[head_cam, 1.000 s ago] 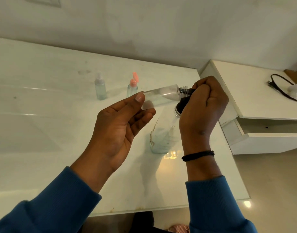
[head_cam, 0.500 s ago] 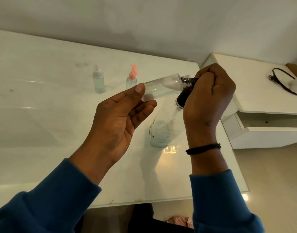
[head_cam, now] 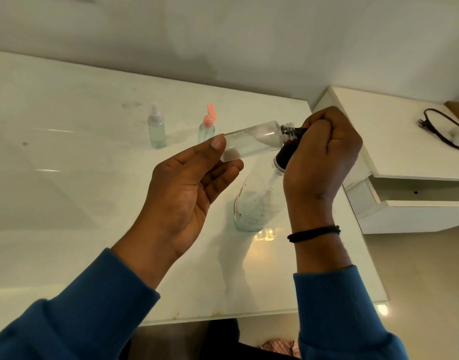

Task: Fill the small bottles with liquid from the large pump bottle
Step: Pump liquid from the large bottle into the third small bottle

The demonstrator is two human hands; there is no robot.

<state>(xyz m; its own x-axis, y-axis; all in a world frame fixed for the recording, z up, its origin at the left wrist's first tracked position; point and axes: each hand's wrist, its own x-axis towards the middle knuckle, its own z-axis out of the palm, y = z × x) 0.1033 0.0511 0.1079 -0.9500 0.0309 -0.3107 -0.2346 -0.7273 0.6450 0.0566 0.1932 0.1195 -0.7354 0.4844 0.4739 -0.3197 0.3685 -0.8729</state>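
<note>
Clear small bottle (head_cam: 251,143) held nearly level above the worktop (head_cam: 67,126), base pinched by left hand (head_cam: 186,193), threaded neck at the black pump head (head_cam: 290,149). Right hand (head_cam: 324,154) clenched on that pump; large pump bottle (head_cam: 254,203) stands below. Two small bottles, a spray-top bottle (head_cam: 156,128) and a pink-capped bottle (head_cam: 207,126), stand behind.

Three small bottles: one with a clear spray top (head_cam: 156,129) and one with a pink flip cap (head_cam: 207,127) standing side by side toward the far edge of the tabletop (head_cam: 67,178), and one held tilted in the air (head_cam: 251,144). One large pump bottle (head_cam: 257,201) stands near the tabletop's right edge. Two hands. One black cable (head_cam: 438,126) lies on one white side cabinet (head_cam: 394,141).
</note>
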